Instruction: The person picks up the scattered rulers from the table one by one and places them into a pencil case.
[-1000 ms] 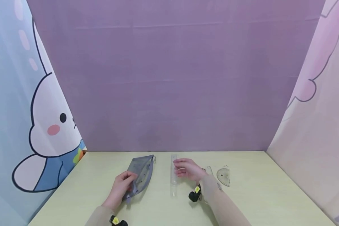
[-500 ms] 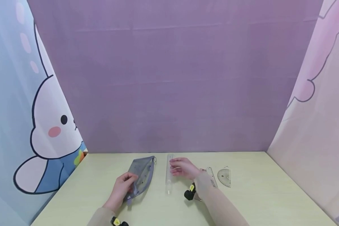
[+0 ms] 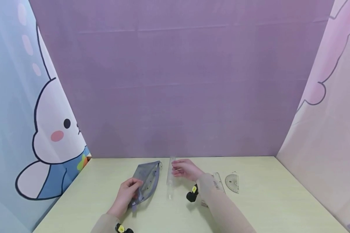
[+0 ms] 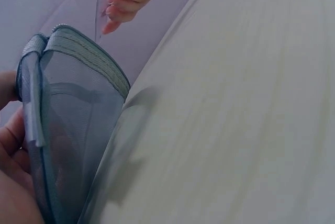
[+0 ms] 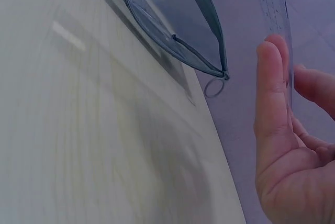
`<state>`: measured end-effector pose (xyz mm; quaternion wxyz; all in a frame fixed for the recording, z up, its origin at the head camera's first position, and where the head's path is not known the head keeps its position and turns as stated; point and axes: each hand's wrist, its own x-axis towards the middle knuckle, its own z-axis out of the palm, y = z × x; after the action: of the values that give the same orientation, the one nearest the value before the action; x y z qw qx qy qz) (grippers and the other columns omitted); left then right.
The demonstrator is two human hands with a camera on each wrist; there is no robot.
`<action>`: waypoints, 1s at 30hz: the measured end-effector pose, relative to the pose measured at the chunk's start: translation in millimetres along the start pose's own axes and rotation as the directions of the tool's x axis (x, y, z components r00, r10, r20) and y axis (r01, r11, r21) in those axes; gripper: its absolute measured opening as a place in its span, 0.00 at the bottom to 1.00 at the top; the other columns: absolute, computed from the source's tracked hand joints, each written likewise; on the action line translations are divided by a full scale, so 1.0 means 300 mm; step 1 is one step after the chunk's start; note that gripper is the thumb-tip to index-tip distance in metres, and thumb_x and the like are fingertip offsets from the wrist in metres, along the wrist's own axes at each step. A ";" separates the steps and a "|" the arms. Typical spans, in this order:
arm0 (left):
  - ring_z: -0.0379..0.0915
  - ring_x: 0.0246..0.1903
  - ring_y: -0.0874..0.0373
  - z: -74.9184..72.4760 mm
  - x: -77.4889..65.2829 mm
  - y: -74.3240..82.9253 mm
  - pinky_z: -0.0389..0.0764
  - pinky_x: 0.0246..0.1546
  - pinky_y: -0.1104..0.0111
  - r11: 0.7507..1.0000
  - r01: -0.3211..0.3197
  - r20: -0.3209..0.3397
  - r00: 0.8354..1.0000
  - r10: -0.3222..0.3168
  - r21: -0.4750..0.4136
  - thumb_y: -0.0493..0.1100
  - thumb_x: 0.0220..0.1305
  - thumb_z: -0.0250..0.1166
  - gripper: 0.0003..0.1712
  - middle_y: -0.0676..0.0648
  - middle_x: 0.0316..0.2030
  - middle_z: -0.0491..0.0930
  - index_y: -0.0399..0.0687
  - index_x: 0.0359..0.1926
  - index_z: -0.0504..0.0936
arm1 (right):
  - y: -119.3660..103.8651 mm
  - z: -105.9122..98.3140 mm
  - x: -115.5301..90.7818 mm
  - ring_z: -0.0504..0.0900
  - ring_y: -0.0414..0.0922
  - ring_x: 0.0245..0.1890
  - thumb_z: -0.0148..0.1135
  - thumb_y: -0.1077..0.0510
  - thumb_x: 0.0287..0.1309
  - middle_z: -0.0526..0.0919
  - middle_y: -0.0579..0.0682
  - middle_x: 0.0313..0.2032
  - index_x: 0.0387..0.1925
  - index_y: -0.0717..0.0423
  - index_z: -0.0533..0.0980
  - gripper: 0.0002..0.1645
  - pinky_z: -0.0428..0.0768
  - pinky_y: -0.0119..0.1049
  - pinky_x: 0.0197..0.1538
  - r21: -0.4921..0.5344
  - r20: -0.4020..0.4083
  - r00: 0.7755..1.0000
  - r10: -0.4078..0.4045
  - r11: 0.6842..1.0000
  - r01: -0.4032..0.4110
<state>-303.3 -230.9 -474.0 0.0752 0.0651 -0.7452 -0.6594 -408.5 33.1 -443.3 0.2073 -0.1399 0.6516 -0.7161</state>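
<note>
My left hand (image 3: pixel 127 191) grips a grey-blue mesh zip pouch (image 3: pixel 144 171) by its near side, thumb on top. Its zipped mouth gapes open in the left wrist view, where the pouch (image 4: pixel 78 114) stands tilted above the table. To the right of it, my right hand (image 3: pixel 187 169) pinches a clear plastic ruler (image 3: pixel 169 181) between thumb and fingers. The ruler (image 5: pixel 272 4) shows printed marks in the right wrist view. It points lengthwise away from me, raised over the table and a short way from the pouch's ring end.
A half-round protractor (image 3: pixel 232 183) lies on the pale wooden table (image 3: pixel 280 200) at the right. Beside it, a clear set square (image 3: pixel 217 179) is partly hidden under my right forearm. A purple cloth (image 3: pixel 178 81) hangs along the table's back edge.
My right hand has carried the ruler leftward, closer to the pouch. The left hand and pouch have stayed nearly in place. More of the set square shows behind the right arm.
</note>
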 end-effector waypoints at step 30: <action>0.66 0.24 0.60 0.000 -0.008 -0.008 0.74 0.23 0.69 0.997 -0.045 -0.001 0.999 0.045 -0.058 0.40 0.58 0.67 0.08 0.51 0.27 0.73 0.38 0.33 0.80 | 0.050 0.164 0.051 0.82 0.42 0.25 0.55 0.66 0.64 0.82 0.57 0.30 0.50 0.78 0.72 0.18 0.82 0.34 0.35 -0.043 0.071 0.996 0.046 0.998 -0.043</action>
<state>-300.9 -230.7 -476.3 0.0918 0.0462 -0.7270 -0.6789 -396.9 -18.3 -453.8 0.2435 -0.1556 0.6615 -0.6921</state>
